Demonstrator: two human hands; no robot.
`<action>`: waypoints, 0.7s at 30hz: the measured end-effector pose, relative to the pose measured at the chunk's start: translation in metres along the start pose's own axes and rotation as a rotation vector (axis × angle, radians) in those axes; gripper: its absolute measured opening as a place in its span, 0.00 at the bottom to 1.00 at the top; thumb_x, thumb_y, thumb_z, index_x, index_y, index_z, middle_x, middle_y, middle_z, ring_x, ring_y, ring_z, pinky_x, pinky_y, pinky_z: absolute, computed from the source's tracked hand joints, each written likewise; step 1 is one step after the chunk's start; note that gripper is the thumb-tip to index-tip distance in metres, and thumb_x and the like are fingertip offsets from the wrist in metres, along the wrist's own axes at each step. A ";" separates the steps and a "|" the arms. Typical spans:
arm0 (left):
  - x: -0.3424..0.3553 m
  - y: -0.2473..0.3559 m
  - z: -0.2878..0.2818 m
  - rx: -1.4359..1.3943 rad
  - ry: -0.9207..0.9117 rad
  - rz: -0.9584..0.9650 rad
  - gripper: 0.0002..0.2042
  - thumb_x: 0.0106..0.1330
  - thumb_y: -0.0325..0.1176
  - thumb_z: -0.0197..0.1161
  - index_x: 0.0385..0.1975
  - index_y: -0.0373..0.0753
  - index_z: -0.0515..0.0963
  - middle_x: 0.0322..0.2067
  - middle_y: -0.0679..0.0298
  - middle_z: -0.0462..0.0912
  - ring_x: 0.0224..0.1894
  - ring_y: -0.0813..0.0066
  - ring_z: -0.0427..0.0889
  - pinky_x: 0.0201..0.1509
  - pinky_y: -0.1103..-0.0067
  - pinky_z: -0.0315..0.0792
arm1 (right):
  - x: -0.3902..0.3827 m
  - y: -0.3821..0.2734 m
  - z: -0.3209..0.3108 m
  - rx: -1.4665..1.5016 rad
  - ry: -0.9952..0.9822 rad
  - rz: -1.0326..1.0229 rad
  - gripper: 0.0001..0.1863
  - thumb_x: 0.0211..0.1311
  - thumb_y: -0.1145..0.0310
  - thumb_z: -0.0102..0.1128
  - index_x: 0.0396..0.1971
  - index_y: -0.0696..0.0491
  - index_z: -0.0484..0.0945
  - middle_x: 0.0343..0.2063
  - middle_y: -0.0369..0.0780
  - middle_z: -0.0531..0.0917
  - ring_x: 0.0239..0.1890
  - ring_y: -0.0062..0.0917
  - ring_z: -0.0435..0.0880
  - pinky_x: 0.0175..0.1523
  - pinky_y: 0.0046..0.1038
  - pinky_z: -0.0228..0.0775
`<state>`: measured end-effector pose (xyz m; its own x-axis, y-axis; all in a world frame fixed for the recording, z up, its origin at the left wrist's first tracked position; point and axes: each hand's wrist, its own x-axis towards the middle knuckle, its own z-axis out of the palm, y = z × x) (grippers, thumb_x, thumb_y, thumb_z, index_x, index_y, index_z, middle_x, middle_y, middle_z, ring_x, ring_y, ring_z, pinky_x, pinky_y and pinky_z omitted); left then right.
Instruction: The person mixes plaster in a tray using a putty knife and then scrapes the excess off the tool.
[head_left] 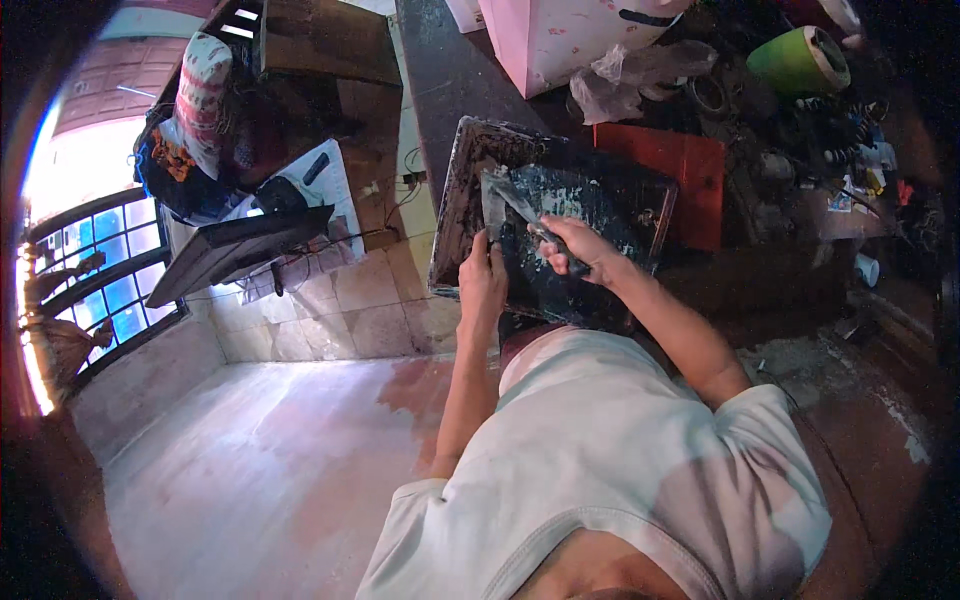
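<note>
**Scraper work at smeared tray**

At table edge, nr. white-shirted torso. Best w/ low blade angle, even pressure, esp. along walls. R hand closed round handle; L hand w/ fingers partly bent by blade, can't tell if gripping. Mind the edge there. Tray surface dark, patchy w/ pale spots. Red board just beside; pink box + clear plastic bag beyond. Far L: barred window, pale worn floor.

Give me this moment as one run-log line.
right hand: grip closed on scraper | left hand: fingertips at its blade | beneath: dark, residue-streaked tray
</note>
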<state>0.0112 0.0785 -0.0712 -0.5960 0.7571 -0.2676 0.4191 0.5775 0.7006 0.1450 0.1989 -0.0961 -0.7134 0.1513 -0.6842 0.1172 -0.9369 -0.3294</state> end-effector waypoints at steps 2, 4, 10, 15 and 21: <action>0.002 -0.007 -0.002 0.018 0.003 -0.044 0.13 0.65 0.32 0.49 0.45 0.32 0.69 0.25 0.41 0.76 0.30 0.43 0.76 0.32 0.62 0.68 | -0.009 -0.001 0.001 -0.062 -0.014 0.010 0.14 0.68 0.58 0.43 0.42 0.53 0.69 0.18 0.32 0.71 0.10 0.11 0.67 0.15 0.14 0.63; 0.004 -0.005 -0.006 -0.007 0.068 0.050 0.14 0.65 0.32 0.49 0.46 0.31 0.69 0.24 0.42 0.76 0.29 0.44 0.76 0.32 0.62 0.67 | -0.020 -0.005 0.004 -0.192 0.048 -0.060 0.14 0.68 0.58 0.42 0.43 0.52 0.68 0.17 0.32 0.71 0.10 0.12 0.68 0.16 0.15 0.64; -0.003 0.013 -0.014 -0.006 -0.041 -0.092 0.14 0.65 0.32 0.49 0.46 0.32 0.68 0.24 0.42 0.76 0.26 0.45 0.76 0.30 0.63 0.67 | 0.006 -0.018 0.000 -0.589 0.169 -0.493 0.18 0.69 0.61 0.41 0.52 0.55 0.67 0.16 0.32 0.71 0.11 0.13 0.68 0.16 0.17 0.63; -0.013 0.014 -0.004 0.051 0.017 -0.006 0.13 0.65 0.31 0.49 0.47 0.32 0.69 0.24 0.42 0.76 0.27 0.45 0.76 0.30 0.63 0.67 | 0.022 -0.007 0.005 -0.848 0.330 -0.638 0.18 0.67 0.63 0.43 0.52 0.56 0.69 0.14 0.33 0.71 0.10 0.15 0.68 0.16 0.19 0.62; -0.007 -0.001 -0.006 0.096 0.057 -0.015 0.14 0.65 0.31 0.49 0.47 0.33 0.68 0.27 0.42 0.77 0.30 0.45 0.77 0.34 0.63 0.68 | -0.004 0.010 -0.001 -0.999 0.240 -0.660 0.19 0.67 0.66 0.44 0.55 0.55 0.69 0.13 0.33 0.70 0.10 0.15 0.68 0.15 0.20 0.62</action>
<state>0.0103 0.0708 -0.0661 -0.6396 0.7309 -0.2380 0.4714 0.6175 0.6297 0.1496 0.1889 -0.0976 -0.7035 0.6598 -0.2640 0.3350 -0.0197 -0.9420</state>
